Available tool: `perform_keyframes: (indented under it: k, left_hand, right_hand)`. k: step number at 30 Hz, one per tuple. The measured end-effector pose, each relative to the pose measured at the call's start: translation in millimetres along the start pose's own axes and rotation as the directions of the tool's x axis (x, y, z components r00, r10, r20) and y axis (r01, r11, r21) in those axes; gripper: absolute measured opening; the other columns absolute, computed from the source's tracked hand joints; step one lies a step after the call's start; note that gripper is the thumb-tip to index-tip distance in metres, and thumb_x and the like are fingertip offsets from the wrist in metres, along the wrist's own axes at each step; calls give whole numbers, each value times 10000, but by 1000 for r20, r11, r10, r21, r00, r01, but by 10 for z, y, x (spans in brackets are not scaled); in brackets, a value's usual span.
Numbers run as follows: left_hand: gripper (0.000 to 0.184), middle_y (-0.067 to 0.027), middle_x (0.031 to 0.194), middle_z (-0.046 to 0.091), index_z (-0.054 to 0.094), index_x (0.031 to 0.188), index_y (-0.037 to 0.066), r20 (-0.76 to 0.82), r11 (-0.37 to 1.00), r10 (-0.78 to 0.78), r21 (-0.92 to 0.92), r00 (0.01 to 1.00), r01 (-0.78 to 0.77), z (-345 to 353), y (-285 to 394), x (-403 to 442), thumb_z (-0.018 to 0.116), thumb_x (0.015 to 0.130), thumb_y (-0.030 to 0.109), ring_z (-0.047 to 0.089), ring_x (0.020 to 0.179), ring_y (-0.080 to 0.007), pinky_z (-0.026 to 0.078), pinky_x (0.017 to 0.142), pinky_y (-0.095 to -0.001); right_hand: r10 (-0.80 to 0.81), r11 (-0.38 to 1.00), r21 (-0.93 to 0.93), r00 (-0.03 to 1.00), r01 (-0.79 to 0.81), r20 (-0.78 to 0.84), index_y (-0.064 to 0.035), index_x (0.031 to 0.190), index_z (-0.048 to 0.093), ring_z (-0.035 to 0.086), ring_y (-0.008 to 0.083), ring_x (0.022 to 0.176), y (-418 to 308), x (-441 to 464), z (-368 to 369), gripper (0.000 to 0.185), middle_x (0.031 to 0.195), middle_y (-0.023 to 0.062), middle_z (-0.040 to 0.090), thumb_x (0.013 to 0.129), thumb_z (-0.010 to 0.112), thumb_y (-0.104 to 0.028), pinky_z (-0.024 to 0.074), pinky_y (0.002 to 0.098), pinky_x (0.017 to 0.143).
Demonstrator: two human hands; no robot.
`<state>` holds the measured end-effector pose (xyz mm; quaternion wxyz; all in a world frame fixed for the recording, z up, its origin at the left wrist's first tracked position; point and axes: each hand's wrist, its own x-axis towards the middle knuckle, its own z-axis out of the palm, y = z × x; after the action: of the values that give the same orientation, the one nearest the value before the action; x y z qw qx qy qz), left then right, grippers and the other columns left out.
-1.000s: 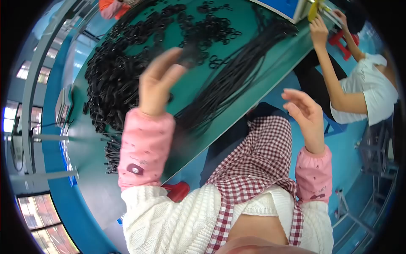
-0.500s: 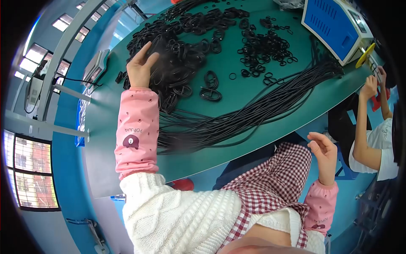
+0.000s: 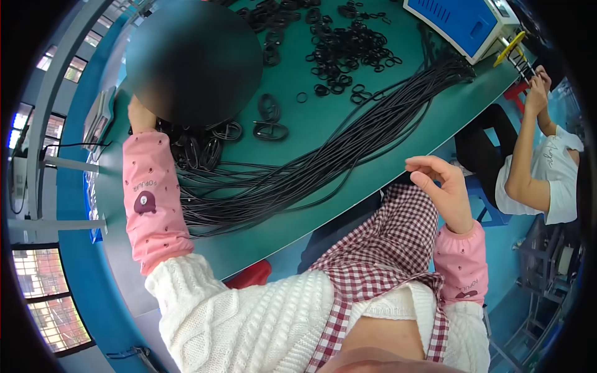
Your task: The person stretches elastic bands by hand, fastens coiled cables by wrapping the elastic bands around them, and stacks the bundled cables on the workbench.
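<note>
My left hand [image 3: 143, 116] is at the far left of the table, by the pile of coiled black cables [image 3: 199, 149]. A dark blurred disc covers its fingers and much of the pile, so what it touches is hidden. My right hand [image 3: 444, 193] is raised near the table's front edge, over my lap. Its fingers are curved and apart, with nothing in them. Between my hands a long bundle of straight black cables [image 3: 323, 161] lies across the green table [image 3: 242, 255]. Two loose cable coils [image 3: 270, 130] rest behind the bundle.
Small black rings [image 3: 351, 56] lie in a heap at the back. A blue and white machine [image 3: 463, 25] with a yellow disc [image 3: 510, 48] stands at the back right. A co-worker in a white shirt [image 3: 541, 168] sits on the right, hands close to that disc.
The view has shifted, so the table things sit further left and higher. My left hand, earlier visible with fingers apart over the coils, is now mostly covered by blur. My right hand remains empty.
</note>
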<state>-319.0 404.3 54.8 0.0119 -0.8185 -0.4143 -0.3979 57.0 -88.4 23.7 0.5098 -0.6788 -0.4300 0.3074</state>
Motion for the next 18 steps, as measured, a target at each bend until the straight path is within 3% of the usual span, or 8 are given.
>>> perform_keyframes:
  k: [3, 5, 7, 9, 10, 13, 17, 18]
  left_hand:
    - [366, -139, 1185, 657, 659, 1174, 36, 7, 986, 53, -161, 999, -52, -31, 749, -22, 695, 858, 215, 637, 1071, -235, 472, 917, -305]
    - [313, -110, 1105, 679, 679, 1129, 46, 218, 880, 58, -472, 974, 53, 174, 1309, -158, 691, 853, 195, 651, 992, -203, 485, 872, -292]
    - [257, -110, 1023, 680, 696, 1071, 57, 410, 862, 186, -504, 893, 51, 479, 1849, -337, 683, 838, 166, 655, 933, -218, 496, 834, -293]
    - [217, -77, 997, 654, 684, 1057, 42, 494, 865, 312, -501, 811, -27, 990, 2072, -496, 674, 862, 136, 637, 904, -167, 491, 808, -271]
    - [243, -96, 1002, 643, 674, 1067, 45, 511, 882, 336, -465, 791, -75, 1229, 2165, -534, 685, 848, 151, 636, 903, -198, 497, 810, -299]
    - [319, -151, 1037, 612, 642, 1092, 58, 602, 936, 315, -324, 734, -136, 1790, 2170, -626, 711, 815, 199, 619, 923, -291, 500, 832, -372]
    - [282, -138, 942, 583, 638, 1026, 72, 644, 909, 416, -266, 642, -322, 1610, 1989, -629, 727, 787, 194, 566, 915, -279, 469, 833, -375]
    - [220, -116, 909, 572, 646, 968, 75, 685, 933, 357, -294, 635, -207, 1641, 1965, -677, 724, 780, 156, 542, 912, -273, 456, 820, -376]
  right_hand:
    - [25, 1000, 1, 1000, -25, -11, 18, 1062, 677, 617, 116, 828, 53, 1, 13, 221, 923, 75, 688, 862, 656, -71, 489, 247, 734]
    - [30, 999, 29, 1000, -30, -7, 14, 1057, 680, 617, 117, 819, 74, 18, 61, 215, 922, 79, 688, 860, 660, -72, 486, 244, 736]
    - [23, 999, 37, 1000, -24, 14, 11, 1054, 681, 618, 118, 816, 41, 36, 106, 212, 921, 80, 689, 858, 663, -69, 482, 241, 731]
    - [-1, 1000, 16, 1000, 1, 11, 9, 1049, 683, 616, 114, 808, 36, 10, 87, 211, 916, 75, 689, 852, 670, -64, 471, 239, 702]
    - [-5, 1000, 11, 1000, 5, 5, 10, 1049, 683, 615, 112, 806, 35, -15, 65, 212, 914, 73, 688, 851, 671, -63, 468, 238, 695]
    - [-12, 1000, -21, 999, 11, -32, 9, 1051, 682, 611, 107, 801, 77, -114, -38, 211, 907, 68, 686, 852, 665, -58, 462, 236, 683]
    - [30, 999, 22, 997, -28, -77, 12, 1054, 680, 614, 106, 797, 139, -169, -83, 213, 907, 66, 683, 855, 660, -61, 466, 236, 686]
    - [33, 999, 40, 997, -30, -75, 13, 1055, 680, 615, 106, 796, 162, -125, -58, 214, 908, 66, 683, 856, 660, -62, 467, 236, 688]
